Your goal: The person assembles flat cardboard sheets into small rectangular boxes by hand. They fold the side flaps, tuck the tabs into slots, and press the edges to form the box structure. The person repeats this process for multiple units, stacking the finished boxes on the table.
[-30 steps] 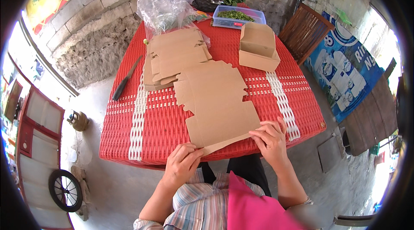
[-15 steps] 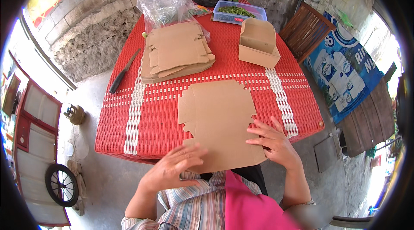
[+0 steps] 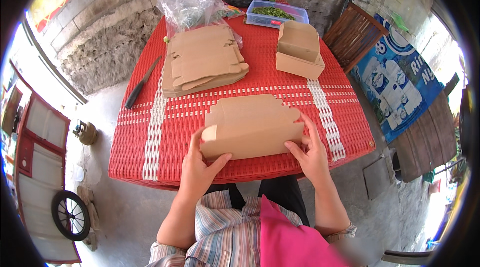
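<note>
A brown cardboard box blank (image 3: 252,129) lies on the near part of the red woven table, its near panel folded up. My left hand (image 3: 202,159) grips its left end, thumb on the near face and fingers behind the side flap. At the right end my right hand (image 3: 309,149) holds the cardboard the same way, thumb in front and fingers behind. Beyond it rests a stack of flat box blanks (image 3: 202,62). To the right stands a folded cardboard box (image 3: 300,57) with its lid raised.
A dark-handled knife (image 3: 142,84) lies at the table's left edge. At the back are a clear plastic bag (image 3: 190,4) and a plastic tub (image 3: 255,18) of chopped greens. A wooden chair (image 3: 356,37) stands by the right side of the red table (image 3: 260,173).
The blank lay flat, with both hands open over its near part. Now its near panel is folded up and both hands have closed on its ends.
</note>
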Available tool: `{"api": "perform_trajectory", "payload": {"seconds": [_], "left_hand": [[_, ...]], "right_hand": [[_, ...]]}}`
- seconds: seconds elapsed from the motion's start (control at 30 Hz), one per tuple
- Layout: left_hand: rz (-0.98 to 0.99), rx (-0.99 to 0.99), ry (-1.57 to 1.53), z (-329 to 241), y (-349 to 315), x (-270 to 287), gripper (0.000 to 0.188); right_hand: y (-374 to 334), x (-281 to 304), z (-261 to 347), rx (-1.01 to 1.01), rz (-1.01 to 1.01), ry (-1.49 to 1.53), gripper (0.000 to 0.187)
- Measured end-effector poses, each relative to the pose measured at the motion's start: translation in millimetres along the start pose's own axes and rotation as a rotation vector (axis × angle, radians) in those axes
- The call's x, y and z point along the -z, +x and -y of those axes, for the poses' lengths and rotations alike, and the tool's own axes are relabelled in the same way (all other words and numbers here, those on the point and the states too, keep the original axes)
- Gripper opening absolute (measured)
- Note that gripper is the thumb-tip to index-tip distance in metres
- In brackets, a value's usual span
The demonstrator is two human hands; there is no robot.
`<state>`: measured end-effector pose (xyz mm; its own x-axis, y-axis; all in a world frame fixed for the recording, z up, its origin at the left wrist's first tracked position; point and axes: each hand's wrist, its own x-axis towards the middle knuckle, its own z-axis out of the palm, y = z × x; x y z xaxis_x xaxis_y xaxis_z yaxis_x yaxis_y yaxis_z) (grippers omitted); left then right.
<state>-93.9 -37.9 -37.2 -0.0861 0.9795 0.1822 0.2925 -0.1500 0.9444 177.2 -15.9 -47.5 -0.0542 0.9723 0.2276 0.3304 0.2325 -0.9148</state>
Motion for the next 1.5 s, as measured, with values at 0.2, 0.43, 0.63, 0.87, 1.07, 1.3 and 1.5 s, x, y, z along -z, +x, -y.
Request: {"api": "perform_trajectory", "payload": {"seconds": [0.2, 0.43, 0.63, 0.87, 1.07, 1.3, 1.5], "left_hand": [[-0.104, -0.048, 0.162, -1.7, 6.4, -12.3, 0.1], [-0.043, -0.084, 0.403, -9.7, 3.9, -17.9, 0.094], [-0.137, -0.191, 0.533, -12.2, -4.7, -26.8, 0.073], [0.11, -0.455, 0.947, 3.9, -17.5, -24.1, 0.043], [0.256, -0.419, 0.809, -6.2, -29.4, -22.9, 0.056], [0.318, -0.367, 0.9, -8.5, -38.3, -26.5, 0.064], [0.337, -0.379, 0.96, -10.9, -36.0, -18.7, 0.064]], "right_hand": [[9.7, -15.4, 14.3, -0.083, -0.051, -0.083, 0.075], [10.4, -16.4, 4.8, 0.09, -0.085, -0.435, 0.065], [10.6, -20.0, 14.9, 0.322, -0.154, -0.738, 0.058], [-10.4, -40.9, 21.3, 0.575, 0.25, -0.758, 0.044], [-29.6, -46.5, 27.6, 0.469, 0.331, -0.694, 0.053], [-38.1, -53.4, 17.4, 0.554, 0.252, -0.825, 0.052], [-33.7, -44.8, 16.2, 0.584, 0.219, -0.784, 0.044]]}}
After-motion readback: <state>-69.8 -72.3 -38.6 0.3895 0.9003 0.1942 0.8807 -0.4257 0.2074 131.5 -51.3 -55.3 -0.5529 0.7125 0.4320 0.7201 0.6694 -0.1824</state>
